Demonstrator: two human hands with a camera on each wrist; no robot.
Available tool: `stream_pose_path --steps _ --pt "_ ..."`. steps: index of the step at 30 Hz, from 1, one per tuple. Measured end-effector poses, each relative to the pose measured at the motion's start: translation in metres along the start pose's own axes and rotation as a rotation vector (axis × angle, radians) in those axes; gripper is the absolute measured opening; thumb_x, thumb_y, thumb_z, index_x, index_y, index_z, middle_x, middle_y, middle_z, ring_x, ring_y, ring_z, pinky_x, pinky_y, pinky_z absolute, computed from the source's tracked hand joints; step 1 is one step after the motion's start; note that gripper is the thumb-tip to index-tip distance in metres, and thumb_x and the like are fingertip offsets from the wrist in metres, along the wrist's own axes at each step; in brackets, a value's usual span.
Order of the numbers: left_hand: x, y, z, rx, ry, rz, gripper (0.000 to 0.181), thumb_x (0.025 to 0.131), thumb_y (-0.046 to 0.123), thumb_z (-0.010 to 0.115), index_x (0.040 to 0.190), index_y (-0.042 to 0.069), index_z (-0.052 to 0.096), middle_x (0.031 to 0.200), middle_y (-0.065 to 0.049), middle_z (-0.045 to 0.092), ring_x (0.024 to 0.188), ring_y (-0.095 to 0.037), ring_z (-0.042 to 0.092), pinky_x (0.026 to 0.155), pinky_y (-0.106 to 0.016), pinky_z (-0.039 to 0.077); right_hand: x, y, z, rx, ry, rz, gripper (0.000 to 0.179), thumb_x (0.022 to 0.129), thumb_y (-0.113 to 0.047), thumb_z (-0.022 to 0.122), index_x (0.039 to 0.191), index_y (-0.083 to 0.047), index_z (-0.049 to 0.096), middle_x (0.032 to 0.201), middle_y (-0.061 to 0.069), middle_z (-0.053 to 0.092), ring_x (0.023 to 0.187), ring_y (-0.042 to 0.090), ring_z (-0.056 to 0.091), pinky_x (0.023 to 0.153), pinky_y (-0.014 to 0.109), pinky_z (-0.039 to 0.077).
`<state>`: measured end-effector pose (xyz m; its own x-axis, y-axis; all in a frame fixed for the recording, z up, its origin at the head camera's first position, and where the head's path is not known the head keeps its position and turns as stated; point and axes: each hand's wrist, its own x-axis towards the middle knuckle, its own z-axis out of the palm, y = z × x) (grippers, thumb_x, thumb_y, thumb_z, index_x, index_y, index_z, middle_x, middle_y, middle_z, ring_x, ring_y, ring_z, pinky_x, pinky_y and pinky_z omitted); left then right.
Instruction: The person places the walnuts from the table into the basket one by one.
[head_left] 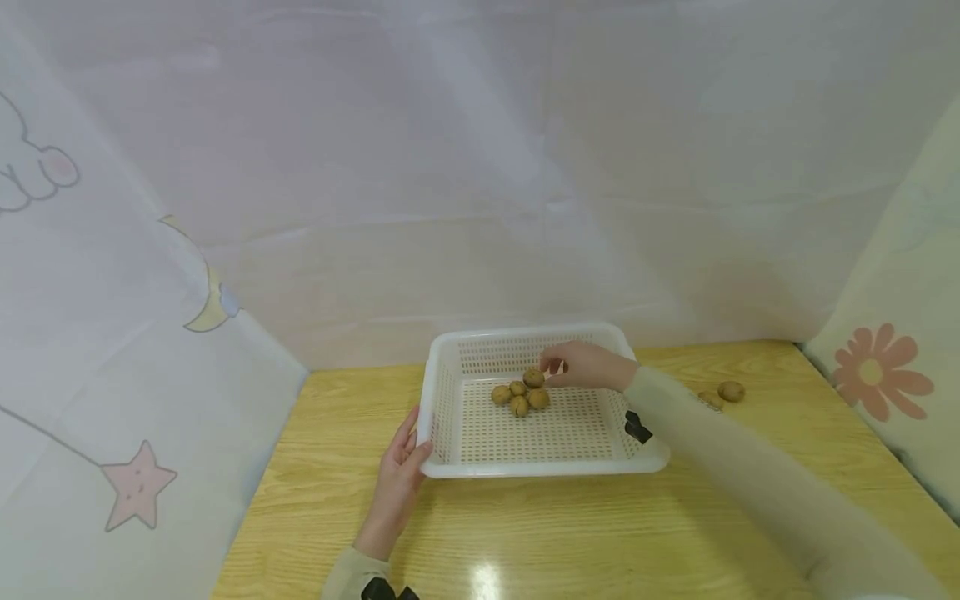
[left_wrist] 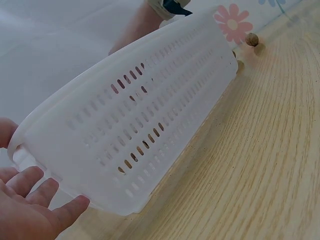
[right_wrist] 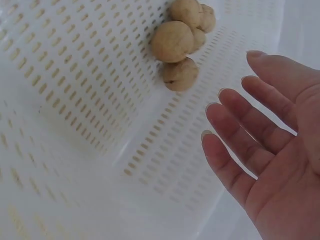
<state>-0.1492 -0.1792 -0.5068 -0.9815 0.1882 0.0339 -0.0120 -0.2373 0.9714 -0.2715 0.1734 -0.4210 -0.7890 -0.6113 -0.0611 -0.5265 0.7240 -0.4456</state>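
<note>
A white plastic basket [head_left: 543, 470] with slotted walls and floor stands on the wooden table. Inside it, a cluster of several walnuts [head_left: 538, 400] lies toward the back middle of the floor. My left hand [head_left: 397, 471] grips the basket's left end, thumb at the rim and fingers spread against the outer wall, as the left wrist view shows. Just right of the walnuts, my right hand [head_left: 591, 365] reaches over the basket. In the right wrist view this hand [right_wrist: 282, 122] has relaxed, spread fingers and holds nothing, close to the walnuts [right_wrist: 172, 42].
Two more walnuts [head_left: 731, 391] lie on the table [head_left: 525, 533] to the right of the basket, one partly behind my right sleeve. A pale fabric backdrop [head_left: 480, 208] rises behind the table, with printed side panels at left and right.
</note>
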Motion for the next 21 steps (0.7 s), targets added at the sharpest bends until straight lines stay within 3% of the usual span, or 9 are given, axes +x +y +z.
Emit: stream_pose_path --steps 10,21 --pt "-0.002 -0.001 -0.001 0.003 -0.015 -0.002 0.069 0.108 0.009 0.051 0.168 0.010 0.016 0.168 -0.020 0.027 0.150 -0.042 0.033 0.110 -0.043 0.048 -0.037 0.012 -0.020 0.067 0.117 -0.060 0.018 0.098 -0.016 0.073 0.114 -0.008 0.073 0.107 0.003 0.072 0.091 0.016 0.067 0.083 0.039 0.058" --pt "-0.002 0.002 0.001 0.007 -0.013 0.007 0.069 0.107 0.008 0.051 0.168 0.010 0.017 0.167 -0.020 0.030 0.148 -0.038 0.038 0.109 -0.043 0.049 -0.091 0.039 -0.035 0.124 0.137 0.056 0.026 0.099 -0.021 0.073 0.119 -0.006 0.071 0.113 0.004 0.073 0.097 0.018 0.067 0.083 0.040 0.056"
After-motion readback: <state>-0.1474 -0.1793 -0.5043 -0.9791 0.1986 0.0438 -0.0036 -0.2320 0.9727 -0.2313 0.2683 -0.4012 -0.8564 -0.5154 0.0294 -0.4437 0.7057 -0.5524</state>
